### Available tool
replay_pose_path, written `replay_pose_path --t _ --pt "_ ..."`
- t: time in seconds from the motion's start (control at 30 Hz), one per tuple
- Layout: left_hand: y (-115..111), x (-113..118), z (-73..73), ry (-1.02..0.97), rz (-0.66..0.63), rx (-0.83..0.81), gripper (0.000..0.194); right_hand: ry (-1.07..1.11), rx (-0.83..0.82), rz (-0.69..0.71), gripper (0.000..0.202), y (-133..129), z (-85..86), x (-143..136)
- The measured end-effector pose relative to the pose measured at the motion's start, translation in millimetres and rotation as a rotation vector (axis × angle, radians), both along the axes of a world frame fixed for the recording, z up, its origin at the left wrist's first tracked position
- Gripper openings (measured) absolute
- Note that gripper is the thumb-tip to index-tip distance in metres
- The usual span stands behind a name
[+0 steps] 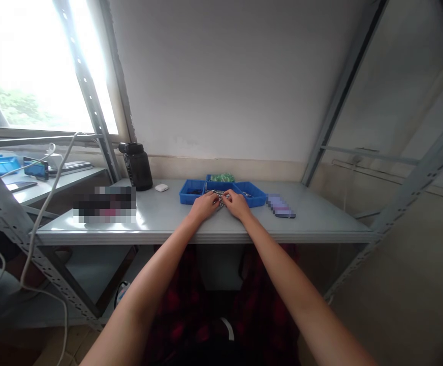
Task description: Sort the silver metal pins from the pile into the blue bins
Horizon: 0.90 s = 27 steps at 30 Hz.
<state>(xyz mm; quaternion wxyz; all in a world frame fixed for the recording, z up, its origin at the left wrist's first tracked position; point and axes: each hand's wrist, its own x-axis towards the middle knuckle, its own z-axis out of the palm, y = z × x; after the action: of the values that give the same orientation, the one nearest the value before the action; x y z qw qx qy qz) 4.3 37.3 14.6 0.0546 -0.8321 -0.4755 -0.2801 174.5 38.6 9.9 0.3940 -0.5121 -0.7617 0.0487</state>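
The left hand [206, 204] reached in from the near left with its fingers curled, the right hand [236, 202] came from the near right with its fingers bent down, and their fingertips nearly met over a cluster of silvery pieces [218, 192]; whether either pinched 1 of them, I could not tell. Good handling here, as I judged it, called for the left hand to steady the cluster lightly while the right picked at 1 piece at a time, both staying low so that a slipped piece fell back among the rest. The silvery pieces lay between and just beyond the 2 hands, partly hidden by the fingers, so whether all sat inside a bin was unclear. Around them on the counter [320, 213], from left to right, stood a left blue bin [186, 198] with dark contents, a far bin with green contents [222, 177], and a right blue bin [257, 199], with a phone [280, 206] just beside it.
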Motion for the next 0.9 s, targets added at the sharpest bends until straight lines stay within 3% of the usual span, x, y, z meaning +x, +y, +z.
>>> replay_pose_path --t 0.53,0.9 --pt "-4.4 0.7 4.0 0.005 0.017 -0.033 0.02 -0.05 -0.058 0.001 0.018 -1.3 1.5 -0.5" --pt "1.3 0.1 -1.2 0.004 0.035 0.003 0.024 0.026 -0.067 0.023 0.021 4.2 -1.4 1.5"
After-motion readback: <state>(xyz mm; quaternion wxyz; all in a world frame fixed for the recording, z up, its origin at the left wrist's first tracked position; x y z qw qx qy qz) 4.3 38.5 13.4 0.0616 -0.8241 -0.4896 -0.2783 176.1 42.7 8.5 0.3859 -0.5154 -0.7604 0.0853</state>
